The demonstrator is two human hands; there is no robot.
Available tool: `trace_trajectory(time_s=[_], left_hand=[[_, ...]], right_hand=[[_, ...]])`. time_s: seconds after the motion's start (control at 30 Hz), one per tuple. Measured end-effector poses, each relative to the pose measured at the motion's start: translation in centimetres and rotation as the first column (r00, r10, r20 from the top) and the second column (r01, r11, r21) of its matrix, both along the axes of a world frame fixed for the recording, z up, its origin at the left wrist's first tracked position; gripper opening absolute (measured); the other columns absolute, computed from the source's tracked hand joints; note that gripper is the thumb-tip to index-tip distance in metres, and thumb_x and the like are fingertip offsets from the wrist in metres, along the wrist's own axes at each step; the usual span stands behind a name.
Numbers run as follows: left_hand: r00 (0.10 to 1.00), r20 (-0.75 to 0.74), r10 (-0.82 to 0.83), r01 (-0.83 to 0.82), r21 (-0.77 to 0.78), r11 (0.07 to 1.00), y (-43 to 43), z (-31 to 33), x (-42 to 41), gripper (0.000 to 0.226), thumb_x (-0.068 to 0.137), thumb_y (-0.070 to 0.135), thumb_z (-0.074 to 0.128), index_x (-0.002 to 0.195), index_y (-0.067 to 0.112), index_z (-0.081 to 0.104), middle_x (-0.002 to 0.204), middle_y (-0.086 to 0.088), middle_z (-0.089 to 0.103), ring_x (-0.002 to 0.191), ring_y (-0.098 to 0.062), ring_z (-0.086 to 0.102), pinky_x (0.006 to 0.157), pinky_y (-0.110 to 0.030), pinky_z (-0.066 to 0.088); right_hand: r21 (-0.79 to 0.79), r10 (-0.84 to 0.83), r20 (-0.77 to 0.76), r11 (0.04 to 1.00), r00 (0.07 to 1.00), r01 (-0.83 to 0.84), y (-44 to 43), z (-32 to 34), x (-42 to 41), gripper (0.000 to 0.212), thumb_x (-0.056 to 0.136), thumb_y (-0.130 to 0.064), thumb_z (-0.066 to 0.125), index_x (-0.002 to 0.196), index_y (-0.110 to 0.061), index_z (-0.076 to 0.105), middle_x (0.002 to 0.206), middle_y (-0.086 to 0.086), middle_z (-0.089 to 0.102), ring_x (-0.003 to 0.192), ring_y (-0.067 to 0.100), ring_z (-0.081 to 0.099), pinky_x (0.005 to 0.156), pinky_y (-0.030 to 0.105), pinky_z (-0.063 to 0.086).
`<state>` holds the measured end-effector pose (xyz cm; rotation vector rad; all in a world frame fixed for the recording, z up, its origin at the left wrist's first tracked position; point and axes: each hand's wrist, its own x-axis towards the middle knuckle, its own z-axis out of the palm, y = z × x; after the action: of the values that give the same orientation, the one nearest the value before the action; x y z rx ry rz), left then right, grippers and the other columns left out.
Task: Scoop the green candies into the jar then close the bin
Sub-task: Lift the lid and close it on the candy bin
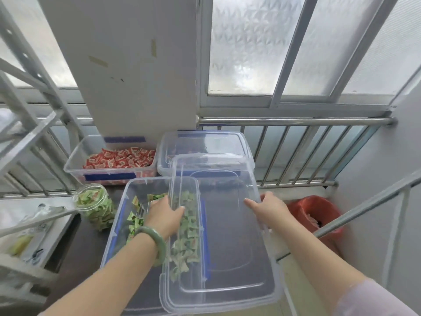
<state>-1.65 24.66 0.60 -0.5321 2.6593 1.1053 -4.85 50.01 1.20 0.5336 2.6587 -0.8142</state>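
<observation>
Over the right half of the clear bin [118, 224], a clear lid [227, 247] is held tilted by both hands, still short of covering it. The left hand [165, 213] has its grip closed on the lid's left edge, thumb on top, a green bangle [157, 238] on the wrist. The right hand [271, 209] clasps the lid's right edge. Green candies [185, 242] lie loose in the bin, partly seen through the lid. Just left of the bin stands the jar [95, 206], uncapped and full of green candies, on the dark tabletop [77, 254]. Behind are an open bin of red candies [118, 159] and a lidded bin [205, 147].
</observation>
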Motion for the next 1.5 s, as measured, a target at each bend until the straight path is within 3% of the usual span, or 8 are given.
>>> trace_trajectory(time_s=[0.17,0.3,0.37,0.5,0.93,1.33,1.43,1.5], left_hand=[[0.998,-0.026,0.049,-0.051,-0.08,0.996,-7.4,1.0,2.5,0.031,0.09,0.033,0.054,0.115,0.015,0.058,0.114,-0.007,0.064,0.092,-0.022,0.059,0.079,-0.031,0.046],[0.996,-0.016,0.084,-0.085,-0.053,0.995,-11.3,0.0,4.1,0.028,0.09,0.03,0.055,0.114,0.016,0.061,0.112,-0.005,0.066,0.094,-0.024,0.061,0.077,-0.029,0.044],[0.995,0.003,0.1,-0.1,-0.037,0.994,-12.5,-0.8,4.6,0.029,0.091,0.029,0.055,0.117,0.015,0.06,0.116,-0.007,0.065,0.092,-0.024,0.059,0.08,-0.03,0.044],[0.994,0.048,0.102,-0.1,-0.05,0.994,-13.9,-2.0,4.9,0.045,0.093,0.031,0.051,0.133,0.01,0.047,0.136,-0.011,0.052,0.121,-0.029,0.052,0.098,-0.034,0.041],[0.993,0.079,0.083,-0.084,0.001,0.996,-14.5,-3.9,3.5,0.057,0.093,0.034,0.051,0.143,0.01,0.035,0.146,-0.009,0.04,0.129,-0.026,0.045,0.104,-0.034,0.036],[0.993,0.098,0.071,-0.068,-0.032,0.997,-14.6,-4.6,2.5,0.062,0.094,0.037,0.05,0.146,0.012,0.028,0.151,-0.006,0.036,0.135,-0.024,0.038,0.108,-0.035,0.032],[0.992,0.097,0.086,-0.087,0.013,0.996,-14.5,-4.3,2.4,0.058,0.092,0.032,0.055,0.143,0.01,0.035,0.145,-0.006,0.044,0.129,-0.026,0.045,0.103,-0.034,0.037],[0.989,0.095,0.115,-0.123,0.079,0.989,-14.5,-4.2,2.4,0.053,0.09,0.027,0.06,0.137,0.01,0.043,0.136,-0.007,0.053,0.114,-0.024,0.056,0.094,-0.034,0.041]], right_hand=[[-0.024,0.097,0.03,0.995,0.995,-0.096,-7.9,-0.5,1.2,0.063,0.09,-0.052,0.054,0.132,-0.006,0.044,0.121,0.011,0.062,0.104,0.026,0.062,0.072,0.029,0.044],[-0.012,0.111,0.081,0.994,0.99,-0.111,-12.3,-1.5,2.6,0.064,0.094,-0.048,0.051,0.138,-0.003,0.038,0.13,0.013,0.056,0.113,0.027,0.057,0.075,0.029,0.042],[0.006,0.104,0.088,0.994,0.991,-0.105,-13.8,-2.1,3.1,0.062,0.094,-0.048,0.052,0.135,-0.003,0.041,0.13,0.013,0.057,0.116,0.028,0.057,0.079,0.031,0.044],[0.082,0.117,0.099,0.989,0.988,-0.125,-15.6,-2.9,3.9,0.06,0.094,-0.051,0.049,0.129,-0.003,0.045,0.124,0.011,0.061,0.111,0.027,0.06,0.073,0.028,0.043],[0.148,0.094,0.105,0.983,0.99,-0.109,-16.2,-3.6,3.0,0.054,0.093,-0.05,0.049,0.126,-0.006,0.05,0.118,0.008,0.064,0.106,0.025,0.062,0.069,0.029,0.042],[-0.006,0.064,0.145,0.998,0.987,-0.064,-15.6,-4.2,1.4,0.06,0.09,-0.049,0.056,0.136,-0.012,0.044,0.124,0.005,0.061,0.105,0.022,0.06,0.074,0.028,0.044],[-0.077,0.037,0.177,0.997,0.984,-0.023,-15.3,-4.3,1.0,0.065,0.088,-0.047,0.061,0.138,-0.011,0.04,0.126,0.006,0.058,0.095,0.018,0.056,0.075,0.028,0.046],[-0.132,0.012,0.2,0.991,0.98,0.015,-15.0,-4.5,0.8,0.074,0.087,-0.046,0.063,0.144,-0.01,0.033,0.137,0.008,0.052,0.106,0.021,0.055,0.083,0.03,0.046]])
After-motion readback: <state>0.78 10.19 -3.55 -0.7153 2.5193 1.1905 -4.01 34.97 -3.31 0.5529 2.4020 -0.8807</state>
